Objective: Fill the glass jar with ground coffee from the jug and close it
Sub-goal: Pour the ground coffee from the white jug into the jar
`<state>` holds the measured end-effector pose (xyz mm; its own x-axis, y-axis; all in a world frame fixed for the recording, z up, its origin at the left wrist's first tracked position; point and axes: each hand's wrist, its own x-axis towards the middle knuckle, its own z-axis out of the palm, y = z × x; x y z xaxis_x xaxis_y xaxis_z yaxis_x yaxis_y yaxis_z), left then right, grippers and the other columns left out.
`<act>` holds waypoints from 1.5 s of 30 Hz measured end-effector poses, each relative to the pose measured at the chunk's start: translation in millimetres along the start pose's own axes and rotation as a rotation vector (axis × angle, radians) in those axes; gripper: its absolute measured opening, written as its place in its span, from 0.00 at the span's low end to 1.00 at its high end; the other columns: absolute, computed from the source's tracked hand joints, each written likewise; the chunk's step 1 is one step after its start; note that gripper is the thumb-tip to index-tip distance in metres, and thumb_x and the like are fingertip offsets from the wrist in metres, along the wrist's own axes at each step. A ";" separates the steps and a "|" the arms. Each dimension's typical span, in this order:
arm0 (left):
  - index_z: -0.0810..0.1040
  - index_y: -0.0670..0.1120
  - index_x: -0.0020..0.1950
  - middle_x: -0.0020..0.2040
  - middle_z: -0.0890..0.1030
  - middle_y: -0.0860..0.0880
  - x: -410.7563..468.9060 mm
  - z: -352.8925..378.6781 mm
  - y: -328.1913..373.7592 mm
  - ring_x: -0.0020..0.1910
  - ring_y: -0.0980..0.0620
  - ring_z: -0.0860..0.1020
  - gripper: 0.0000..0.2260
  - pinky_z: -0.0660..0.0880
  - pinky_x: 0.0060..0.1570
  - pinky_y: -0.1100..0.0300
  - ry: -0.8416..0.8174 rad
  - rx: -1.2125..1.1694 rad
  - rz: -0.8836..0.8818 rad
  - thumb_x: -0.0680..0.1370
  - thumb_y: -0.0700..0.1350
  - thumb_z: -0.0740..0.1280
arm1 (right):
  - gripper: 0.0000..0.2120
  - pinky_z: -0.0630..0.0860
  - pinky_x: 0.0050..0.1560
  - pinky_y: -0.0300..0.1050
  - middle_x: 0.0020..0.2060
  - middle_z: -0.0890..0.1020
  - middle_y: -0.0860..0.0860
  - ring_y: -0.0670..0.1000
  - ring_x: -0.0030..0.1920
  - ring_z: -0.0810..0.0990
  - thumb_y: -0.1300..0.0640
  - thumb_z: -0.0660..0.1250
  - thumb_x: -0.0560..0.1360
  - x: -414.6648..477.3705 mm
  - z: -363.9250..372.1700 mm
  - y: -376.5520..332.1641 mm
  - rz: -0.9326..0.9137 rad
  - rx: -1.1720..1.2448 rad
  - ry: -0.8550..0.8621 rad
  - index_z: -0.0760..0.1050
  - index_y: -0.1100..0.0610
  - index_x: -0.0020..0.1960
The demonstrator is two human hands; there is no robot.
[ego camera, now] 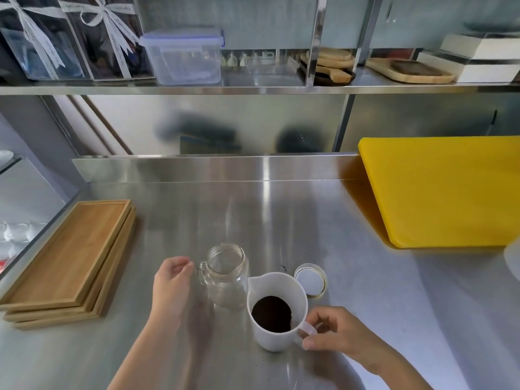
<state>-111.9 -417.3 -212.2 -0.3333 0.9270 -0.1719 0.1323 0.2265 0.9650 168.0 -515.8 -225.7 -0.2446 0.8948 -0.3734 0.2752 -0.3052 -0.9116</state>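
Observation:
An empty glass jar (225,274) with a side handle stands open and upright on the steel counter. Its lid (311,280) lies flat just right of it, white inside facing up. A white plastic jug (277,311) with dark ground coffee (271,313) in its bottom stands in front of the jar, spout pointing toward it. My right hand (334,333) has its fingers curled around the jug's handle. My left hand (171,285) hovers just left of the jar's handle, fingers loosely curled, holding nothing.
A stack of wooden trays (70,263) lies at the left of the steel counter (394,305). A yellow cutting board (444,192) leans at the right rear. A shelf above carries a plastic box (183,57), wooden boards and gift boxes.

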 end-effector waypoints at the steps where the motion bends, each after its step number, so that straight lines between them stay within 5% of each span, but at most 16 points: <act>1: 0.76 0.44 0.50 0.43 0.77 0.50 1.2 1.4 3.0 0.48 0.49 0.73 0.04 0.67 0.50 0.57 0.011 -0.006 0.001 0.76 0.39 0.65 | 0.19 0.74 0.47 0.38 0.36 0.83 0.48 0.44 0.39 0.78 0.46 0.77 0.58 0.4 2.0 -0.6 0.007 -0.016 0.006 0.81 0.58 0.42; 7: 0.77 0.42 0.51 0.41 0.77 0.52 0.3 17.7 -0.2 0.40 0.58 0.74 0.07 0.68 0.39 0.64 -0.064 0.016 -0.023 0.77 0.44 0.64 | 0.12 0.69 0.49 0.44 0.34 0.80 0.55 0.49 0.39 0.77 0.50 0.73 0.64 0.9 3.8 -5.1 -0.037 0.103 0.132 0.76 0.59 0.33; 11: 0.77 0.42 0.49 0.39 0.77 0.50 0.0 21.3 -6.4 0.37 0.56 0.73 0.08 0.69 0.39 0.65 -0.082 0.029 -0.035 0.78 0.45 0.62 | 0.14 0.71 0.49 0.50 0.37 0.76 0.57 0.52 0.41 0.74 0.55 0.70 0.71 3.3 0.6 -12.3 -0.050 0.201 0.252 0.73 0.66 0.40; 16: 0.73 0.41 0.40 0.34 0.74 0.49 -2.4 20.0 -7.9 0.32 0.54 0.71 0.11 0.67 0.35 0.64 -0.111 0.068 0.009 0.79 0.46 0.61 | 0.11 0.74 0.42 0.50 0.34 0.70 0.55 0.52 0.38 0.70 0.56 0.61 0.78 6.3 8.4 -25.5 -0.038 0.364 0.347 0.74 0.58 0.39; 20: 0.70 0.43 0.35 0.32 0.71 0.48 -6.7 21.4 -11.1 0.32 0.52 0.68 0.14 0.67 0.26 0.75 -0.137 0.036 0.028 0.80 0.44 0.60 | 0.16 0.61 0.33 0.42 0.26 0.67 0.49 0.49 0.32 0.64 0.54 0.64 0.77 10.4 10.6 -34.7 -0.102 0.351 0.532 0.72 0.52 0.30; 25: 0.68 0.42 0.34 0.33 0.70 0.49 -12.3 19.8 -17.0 0.34 0.50 0.66 0.15 0.63 0.35 0.61 -0.243 0.054 0.033 0.80 0.46 0.59 | 0.20 0.67 0.36 0.45 0.29 0.74 0.52 0.50 0.35 0.71 0.46 0.74 0.66 5.2 -0.2 -48.0 -0.218 0.241 0.576 0.72 0.62 0.34; 30: 0.66 0.42 0.33 0.33 0.68 0.45 -17.5 17.9 -23.5 0.33 0.50 0.65 0.17 0.62 0.36 0.58 -0.287 0.068 0.050 0.81 0.46 0.57 | 0.14 0.67 0.33 0.41 0.25 0.75 0.45 0.49 0.34 0.71 0.44 0.67 0.65 -0.7 -10.2 -62.7 -0.301 0.150 0.593 0.72 0.54 0.32; 34: 0.64 0.43 0.32 0.30 0.65 0.48 -21.0 18.1 -27.2 0.32 0.51 0.63 0.17 0.61 0.35 0.59 -0.309 0.013 0.042 0.81 0.44 0.57 | 0.19 0.67 0.30 0.37 0.25 0.74 0.45 0.45 0.31 0.70 0.38 0.67 0.61 -3.1 -13.0 -75.5 -0.393 0.058 0.699 0.71 0.54 0.30; 42: 0.65 0.43 0.33 0.29 0.64 0.50 -28.2 18.7 -39.2 0.31 0.51 0.61 0.17 0.61 0.34 0.58 -0.341 -0.058 0.054 0.80 0.47 0.60 | 0.11 0.64 0.25 0.28 0.20 0.71 0.40 0.40 0.25 0.69 0.52 0.68 0.65 -1.7 -24.0 -104.8 -0.598 0.115 0.669 0.71 0.48 0.26; 45: 0.65 0.44 0.32 0.29 0.65 0.49 -29.3 19.1 -38.5 0.31 0.51 0.62 0.17 0.61 0.34 0.59 -0.351 -0.063 0.047 0.79 0.47 0.60 | 0.11 0.63 0.26 0.30 0.21 0.69 0.41 0.41 0.26 0.66 0.46 0.67 0.63 2.3 -23.9 -109.6 -0.628 0.068 0.671 0.69 0.47 0.24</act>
<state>-89.4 -447.5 -248.0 0.0146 0.9846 -0.1743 0.0785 0.1727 0.9818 159.5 -472.5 -122.6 0.2657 0.8975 0.3519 0.2135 0.3012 -0.9294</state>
